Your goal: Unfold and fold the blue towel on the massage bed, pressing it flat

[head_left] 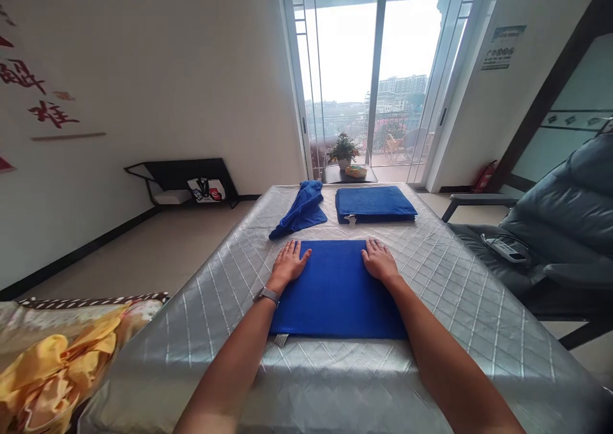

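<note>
A blue towel (338,293) lies flat in a rectangle on the silver quilted table cover (215,313), a small white tag at its near left edge. My left hand (290,261), with a watch on the wrist, rests palm down on the towel's far left corner, fingers stretched out. On the far right corner lies my right hand (380,260), also flat with fingers extended. Behind the flat towel, a crumpled blue towel (302,209) is at the left and a stack of folded blue towels (376,204) at the right.
A dark padded armchair (565,210) holding a white power strip (507,249) stands at the right. Yellow cloth (57,364) lies at lower left. Beyond the table are a potted plant (343,150) and a sliding glass door (378,70).
</note>
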`<action>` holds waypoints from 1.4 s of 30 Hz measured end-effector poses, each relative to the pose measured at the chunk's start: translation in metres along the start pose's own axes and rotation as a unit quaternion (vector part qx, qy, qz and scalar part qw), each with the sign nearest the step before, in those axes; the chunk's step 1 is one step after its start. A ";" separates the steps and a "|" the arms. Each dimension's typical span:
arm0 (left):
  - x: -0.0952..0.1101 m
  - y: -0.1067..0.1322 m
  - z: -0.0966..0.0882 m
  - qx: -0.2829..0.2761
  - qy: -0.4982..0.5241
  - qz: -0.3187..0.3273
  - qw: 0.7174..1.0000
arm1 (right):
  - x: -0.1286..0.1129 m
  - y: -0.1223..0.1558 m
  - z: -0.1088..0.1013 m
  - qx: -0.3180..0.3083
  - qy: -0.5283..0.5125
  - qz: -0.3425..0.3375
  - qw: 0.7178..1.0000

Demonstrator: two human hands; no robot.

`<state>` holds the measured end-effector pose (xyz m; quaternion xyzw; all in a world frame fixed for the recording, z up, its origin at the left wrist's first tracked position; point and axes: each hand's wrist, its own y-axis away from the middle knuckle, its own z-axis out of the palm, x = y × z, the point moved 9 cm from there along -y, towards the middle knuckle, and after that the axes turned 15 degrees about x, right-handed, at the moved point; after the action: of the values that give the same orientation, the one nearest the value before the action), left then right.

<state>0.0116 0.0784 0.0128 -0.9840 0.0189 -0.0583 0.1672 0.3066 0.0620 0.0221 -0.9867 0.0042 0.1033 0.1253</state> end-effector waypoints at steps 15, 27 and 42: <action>0.209 0.006 0.000 0.023 0.087 0.189 0.978 | 0.002 0.003 -0.001 0.006 -0.017 -0.009 1.000; 0.113 -0.006 0.014 -0.004 0.064 0.104 0.992 | 0.000 0.001 -0.002 0.006 -0.020 0.003 1.000; -0.003 -0.019 0.015 0.024 0.019 0.001 1.000 | 0.001 0.000 0.000 -0.006 0.008 0.002 1.000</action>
<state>0.0108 0.1009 0.0046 -0.9784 0.0220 -0.0769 0.1906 0.3078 0.0620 0.0222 -0.9882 0.0063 0.0960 0.1191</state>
